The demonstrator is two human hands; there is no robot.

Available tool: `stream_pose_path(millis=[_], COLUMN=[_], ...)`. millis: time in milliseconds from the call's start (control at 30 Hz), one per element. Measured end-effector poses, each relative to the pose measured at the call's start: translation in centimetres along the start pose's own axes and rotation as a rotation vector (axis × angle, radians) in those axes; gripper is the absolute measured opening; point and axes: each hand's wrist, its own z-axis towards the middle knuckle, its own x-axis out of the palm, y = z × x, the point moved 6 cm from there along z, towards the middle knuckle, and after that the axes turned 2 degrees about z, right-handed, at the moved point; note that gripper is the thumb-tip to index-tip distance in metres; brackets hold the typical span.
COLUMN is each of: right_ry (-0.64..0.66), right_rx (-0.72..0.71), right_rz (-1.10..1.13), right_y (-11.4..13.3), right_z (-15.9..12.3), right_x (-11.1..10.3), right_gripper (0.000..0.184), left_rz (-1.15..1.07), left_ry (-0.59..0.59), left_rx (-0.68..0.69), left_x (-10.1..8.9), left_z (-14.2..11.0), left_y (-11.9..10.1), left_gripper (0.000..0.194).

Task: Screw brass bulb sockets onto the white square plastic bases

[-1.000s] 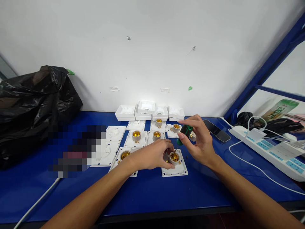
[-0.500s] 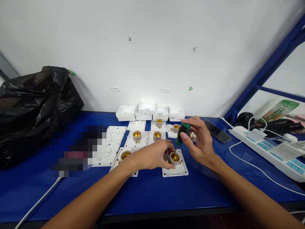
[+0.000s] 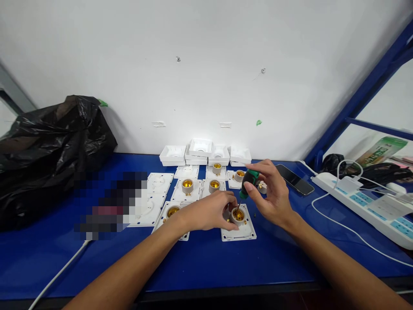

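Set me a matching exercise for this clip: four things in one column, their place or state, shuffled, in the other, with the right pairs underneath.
Things
1. Screwdriver
2. Phone
3. Left hand
4. Black bag

Place or state
A. Thumb and fingers at the side of a gold-lined socket
B. Held in the right hand, shaft pointing down into the socket
C. Reaching the picture's left edge
D. Lying on the blue table, near the white power strip

Right pairs: 1-B, 2-D, 3-A, 4-C

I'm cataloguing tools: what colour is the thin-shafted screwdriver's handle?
The thin-shafted screwdriver's handle is green and black, seen in the head view.
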Motion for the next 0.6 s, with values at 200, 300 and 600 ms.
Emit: stream_pose_path(millis=[200, 300, 600], right_ry=[0.039, 0.008, 0.044], right_rx=[0.018, 0.012, 0.023], right_rz=[-0.023, -0.012, -0.019], right_y=[0.0, -0.01, 0.12], right_z=[-0.07, -0.04, -0.05], right_x=[0.21, 0.16, 0.29], right_gripper=[0.041, 0.04, 0.042], left_rz=[0.006, 0.002, 0.011], left_ry=[0.011, 0.011, 0.021], left_rx=[0.01, 0.014, 0.0], left_x=[-0.26, -0.32, -0.3], left_z=[-0.11, -0.16, -0.35], left_y=[-0.46, -0.54, -0.5], left_gripper=[0.037, 0.037, 0.04])
